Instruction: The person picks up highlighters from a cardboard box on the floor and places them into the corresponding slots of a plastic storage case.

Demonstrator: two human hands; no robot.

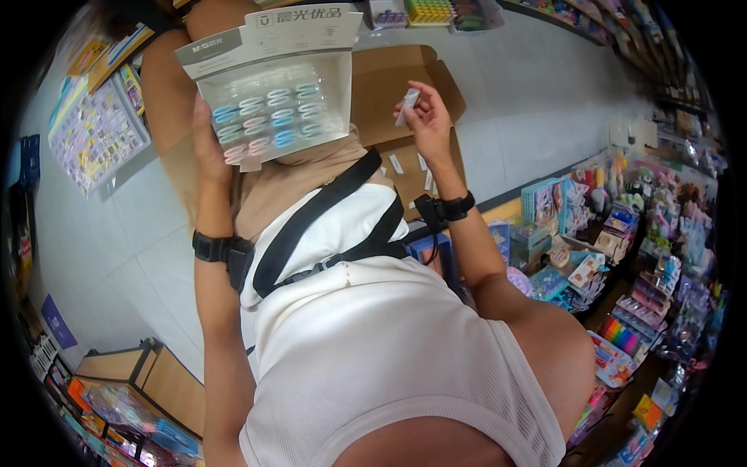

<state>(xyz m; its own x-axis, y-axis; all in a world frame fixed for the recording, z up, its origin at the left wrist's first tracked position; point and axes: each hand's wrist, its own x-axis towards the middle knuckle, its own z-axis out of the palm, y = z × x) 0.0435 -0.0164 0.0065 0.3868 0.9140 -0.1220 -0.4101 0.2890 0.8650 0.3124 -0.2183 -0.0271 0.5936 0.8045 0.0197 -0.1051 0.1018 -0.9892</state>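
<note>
My left hand [210,143] grips the left side of a white cardboard display box [335,70] with a printed header, tilted above my lap. Inside it stand rows of small items [283,118] with oval ends in blue, green, pink and white; what they are is unclear. My right hand [430,119], raised to the right of the display box, pinches a small white and grey flat piece [410,100] between thumb and fingers. Below and behind that hand lies an opened brown cardboard box [385,87]. Several small white pieces [396,164] are scattered in it.
Shelves of toys and stationery [583,251] crowd the right side. Trays of colourful small goods [430,11] stand on the tiled floor [525,134] ahead. To the left lies a clear pack of patterned items [99,134]. A wooden display unit [111,366] stands at lower left.
</note>
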